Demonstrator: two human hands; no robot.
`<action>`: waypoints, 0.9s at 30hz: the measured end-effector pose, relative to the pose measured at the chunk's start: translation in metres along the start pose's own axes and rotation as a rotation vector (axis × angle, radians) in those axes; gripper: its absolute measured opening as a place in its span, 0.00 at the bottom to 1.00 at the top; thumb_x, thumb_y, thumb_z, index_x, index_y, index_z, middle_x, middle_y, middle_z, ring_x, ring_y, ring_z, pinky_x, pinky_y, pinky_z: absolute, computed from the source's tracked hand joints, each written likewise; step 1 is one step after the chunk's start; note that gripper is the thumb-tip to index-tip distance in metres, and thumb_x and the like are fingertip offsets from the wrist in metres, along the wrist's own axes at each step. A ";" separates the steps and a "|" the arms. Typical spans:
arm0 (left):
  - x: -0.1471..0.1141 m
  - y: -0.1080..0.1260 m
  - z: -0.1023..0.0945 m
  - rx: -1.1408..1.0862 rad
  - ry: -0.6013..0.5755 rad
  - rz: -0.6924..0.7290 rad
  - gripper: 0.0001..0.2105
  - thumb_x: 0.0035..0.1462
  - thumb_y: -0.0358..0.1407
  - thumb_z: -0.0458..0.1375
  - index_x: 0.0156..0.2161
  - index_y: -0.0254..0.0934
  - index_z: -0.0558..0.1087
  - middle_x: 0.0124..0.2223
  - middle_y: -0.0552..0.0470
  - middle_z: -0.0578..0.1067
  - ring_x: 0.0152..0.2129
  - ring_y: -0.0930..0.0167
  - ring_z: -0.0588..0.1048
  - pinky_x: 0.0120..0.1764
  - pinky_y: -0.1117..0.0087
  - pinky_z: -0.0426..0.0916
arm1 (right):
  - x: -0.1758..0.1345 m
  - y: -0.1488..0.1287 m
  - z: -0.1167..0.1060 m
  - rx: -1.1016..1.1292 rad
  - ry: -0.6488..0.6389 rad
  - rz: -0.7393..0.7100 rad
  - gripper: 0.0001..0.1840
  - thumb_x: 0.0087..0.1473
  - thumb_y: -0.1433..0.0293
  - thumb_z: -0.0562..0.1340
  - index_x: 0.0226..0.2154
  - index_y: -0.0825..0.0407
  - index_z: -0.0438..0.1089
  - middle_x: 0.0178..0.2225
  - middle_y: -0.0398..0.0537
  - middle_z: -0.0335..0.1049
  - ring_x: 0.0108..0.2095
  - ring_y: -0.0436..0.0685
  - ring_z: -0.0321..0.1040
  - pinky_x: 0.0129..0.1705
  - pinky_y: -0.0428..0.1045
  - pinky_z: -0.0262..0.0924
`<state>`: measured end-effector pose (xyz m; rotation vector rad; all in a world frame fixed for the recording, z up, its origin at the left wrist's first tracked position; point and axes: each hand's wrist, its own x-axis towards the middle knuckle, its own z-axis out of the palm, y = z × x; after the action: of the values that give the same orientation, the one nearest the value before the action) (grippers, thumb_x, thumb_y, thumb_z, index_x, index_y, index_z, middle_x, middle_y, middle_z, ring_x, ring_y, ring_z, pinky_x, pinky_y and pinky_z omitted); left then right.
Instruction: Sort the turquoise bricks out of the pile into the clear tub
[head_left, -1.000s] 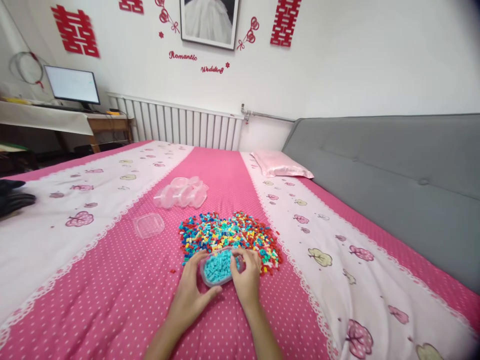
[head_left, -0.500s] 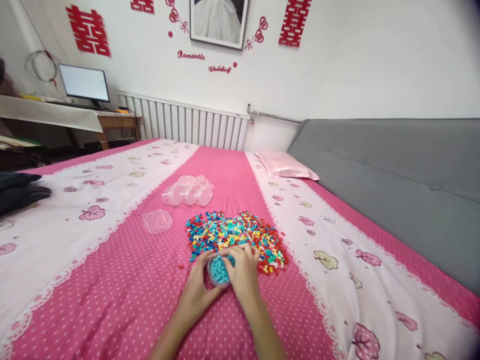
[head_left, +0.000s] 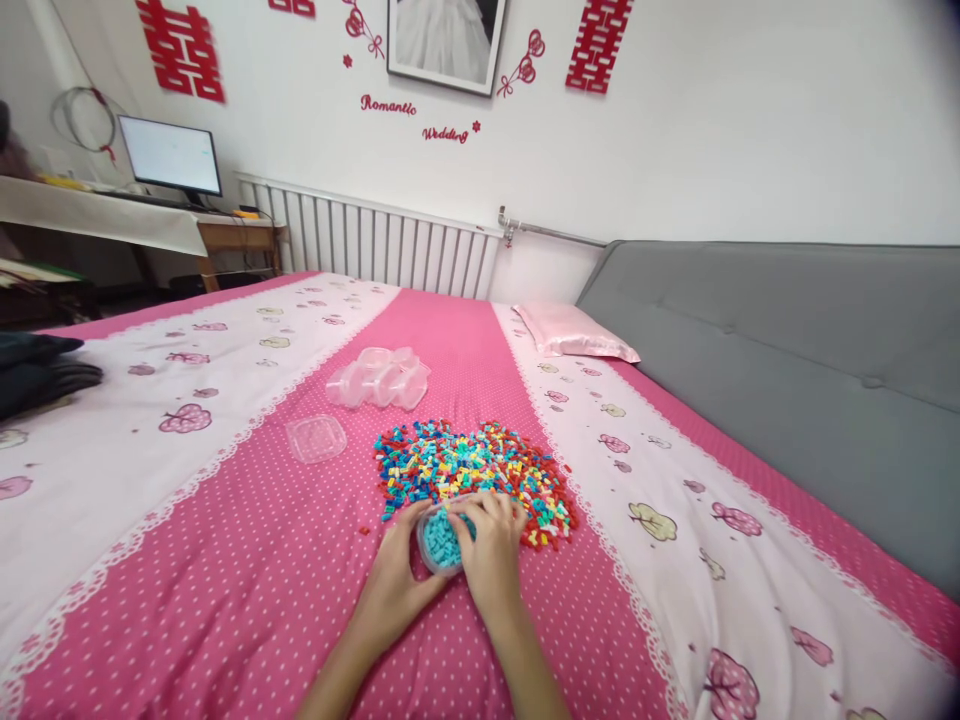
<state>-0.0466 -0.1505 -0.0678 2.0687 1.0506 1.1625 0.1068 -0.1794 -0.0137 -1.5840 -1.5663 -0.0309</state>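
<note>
A small clear plastic container (head_left: 426, 560) holds many turquoise building bricks (head_left: 441, 541). My left hand (head_left: 397, 578) grips it from the left side, thumb at the near edge and fingers round the far side. Over its right rim lies my right hand (head_left: 491, 540), fingers bent and closed together above the opening; whatever they hold is hidden. Just beyond both hands spreads a pile of mixed small bricks (head_left: 465, 457) in red, blue, yellow, white and turquoise, lying on the pink dotted bedspread (head_left: 247, 570).
A clear square lid (head_left: 316, 439) lies flat to the left of the pile. Several clear containers (head_left: 379, 380) stand grouped behind it. A pink pillow (head_left: 576, 332) rests against the grey headboard (head_left: 787, 340). Dark folded cloth (head_left: 45, 372) sits at the left edge.
The view has shifted slightly. My right hand stays over the container's right side with its fingers a little moved; my left hand keeps its grip.
</note>
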 end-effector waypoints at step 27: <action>0.003 -0.002 -0.004 0.035 0.080 -0.029 0.29 0.54 0.37 0.59 0.62 0.39 0.60 0.61 0.40 0.69 0.57 0.55 0.72 0.58 0.50 0.69 | -0.014 0.093 -0.005 -0.019 0.406 0.185 0.15 0.64 0.68 0.52 0.43 0.51 0.74 0.40 0.56 0.74 0.43 0.65 0.65 0.47 0.58 0.56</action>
<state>-0.0498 -0.1466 -0.0657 2.0417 1.1419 1.2298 0.1825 -0.1761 -0.0695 -1.6121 -1.1055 -0.2505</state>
